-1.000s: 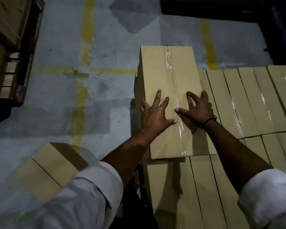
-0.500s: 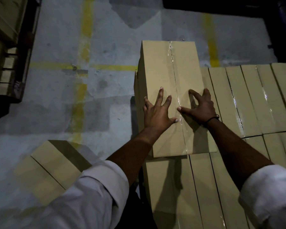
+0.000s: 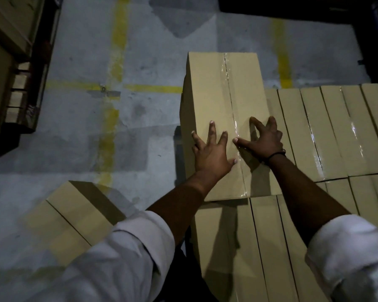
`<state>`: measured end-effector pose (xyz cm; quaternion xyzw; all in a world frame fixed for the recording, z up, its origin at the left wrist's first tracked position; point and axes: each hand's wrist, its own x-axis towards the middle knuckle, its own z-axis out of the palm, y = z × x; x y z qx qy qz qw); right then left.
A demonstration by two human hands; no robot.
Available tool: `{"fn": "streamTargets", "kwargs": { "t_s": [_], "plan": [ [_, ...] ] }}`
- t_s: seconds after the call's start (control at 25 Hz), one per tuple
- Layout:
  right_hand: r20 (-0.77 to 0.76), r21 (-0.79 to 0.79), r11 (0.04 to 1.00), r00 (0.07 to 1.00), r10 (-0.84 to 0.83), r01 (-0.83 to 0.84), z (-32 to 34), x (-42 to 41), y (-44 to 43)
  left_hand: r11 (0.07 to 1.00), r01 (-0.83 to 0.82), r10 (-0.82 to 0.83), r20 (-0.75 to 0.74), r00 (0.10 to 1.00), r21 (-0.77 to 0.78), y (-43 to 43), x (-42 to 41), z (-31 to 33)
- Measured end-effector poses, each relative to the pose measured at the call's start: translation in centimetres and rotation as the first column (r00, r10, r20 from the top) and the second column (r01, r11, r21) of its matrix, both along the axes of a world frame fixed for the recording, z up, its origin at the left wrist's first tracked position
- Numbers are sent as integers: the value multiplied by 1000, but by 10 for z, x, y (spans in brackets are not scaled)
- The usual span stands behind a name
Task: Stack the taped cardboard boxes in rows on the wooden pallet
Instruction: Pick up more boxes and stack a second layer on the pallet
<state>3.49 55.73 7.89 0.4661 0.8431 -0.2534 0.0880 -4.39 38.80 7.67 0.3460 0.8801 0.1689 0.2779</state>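
Cardboard box (image 3: pixel 214 88), rectangular, glossy-taped, is pressed by splayed left hand (image 3: pixel 212 154) and right hand (image 3: pixel 263 142).

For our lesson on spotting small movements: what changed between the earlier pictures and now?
The top taped cardboard box slid slightly away from the person across the stacked boxes, pushed by both hands. The right hand arched its fingers onto the tips; the left hand stayed flat on the lid. The loose box on the floor did not move.

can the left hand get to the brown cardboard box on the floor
Probably yes: the left hand grips nothing, just lies flat on the taped cardboard top box, and nothing blocks the way to the brown cardboard floor box.
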Motion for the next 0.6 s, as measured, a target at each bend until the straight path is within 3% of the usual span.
{"fn": "streamTargets", "kwargs": {
  "t_s": [0.2, 0.6],
  "plan": [
    [75, -6, 995, 992, -103, 104, 0, 43, -45, 993, -5, 19, 111, 994, -121, -35, 66, 18],
    [50, 30, 998, 997, -56, 54, 10, 62, -44, 986, 40, -15, 155, 988, -159, -32, 81, 30]
  ]
}}
